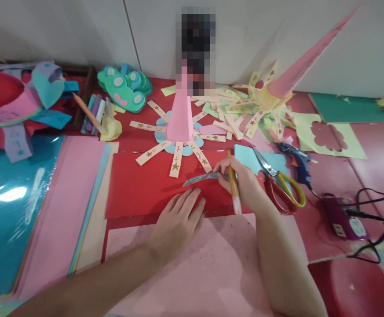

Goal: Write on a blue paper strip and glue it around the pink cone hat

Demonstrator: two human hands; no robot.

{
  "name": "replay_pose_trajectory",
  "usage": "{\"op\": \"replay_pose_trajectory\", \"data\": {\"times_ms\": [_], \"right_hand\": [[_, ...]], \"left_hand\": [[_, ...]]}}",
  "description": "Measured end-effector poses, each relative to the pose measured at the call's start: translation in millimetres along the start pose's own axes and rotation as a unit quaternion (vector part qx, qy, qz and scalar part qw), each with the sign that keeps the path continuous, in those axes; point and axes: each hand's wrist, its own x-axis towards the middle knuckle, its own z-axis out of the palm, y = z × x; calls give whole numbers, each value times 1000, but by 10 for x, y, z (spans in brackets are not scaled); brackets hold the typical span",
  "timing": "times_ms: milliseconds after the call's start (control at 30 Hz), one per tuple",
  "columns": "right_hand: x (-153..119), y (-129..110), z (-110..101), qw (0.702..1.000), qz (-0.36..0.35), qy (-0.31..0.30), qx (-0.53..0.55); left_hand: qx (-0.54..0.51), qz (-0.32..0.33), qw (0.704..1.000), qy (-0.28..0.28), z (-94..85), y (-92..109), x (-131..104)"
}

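My left hand (180, 220) lies with its fingers spread on the lower edge of a red sheet (135, 189) and on the pink board (224, 264) below it. Over the red sheet, my right hand (241, 180) holds a metal blade-like tool (200, 178) that points left, its tip just above my left fingertips. A yellow pen-like stick (234, 185) also sits in the right hand, slanting down. Behind the sheet stands a pink paper cone (180, 112) with lettered strips fanned around its base.
Scissors (272, 176), a glue gun (297, 163) and a purple power block (343, 218) with black cables lie at right. A second pink cone (305, 70) leans behind. Stacked coloured sheets (60, 193) are at left, a red stool (360, 281) at lower right.
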Motion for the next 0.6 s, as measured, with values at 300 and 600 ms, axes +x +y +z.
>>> {"op": "replay_pose_trajectory", "data": {"times_ms": [300, 600], "right_hand": [[-12, -51, 185, 999, -20, -25, 19], [14, -15, 251, 999, -45, -19, -21]], "left_hand": [[-23, 24, 999, -3, -11, 5, -3], [2, 0, 999, -32, 40, -6, -24]]}}
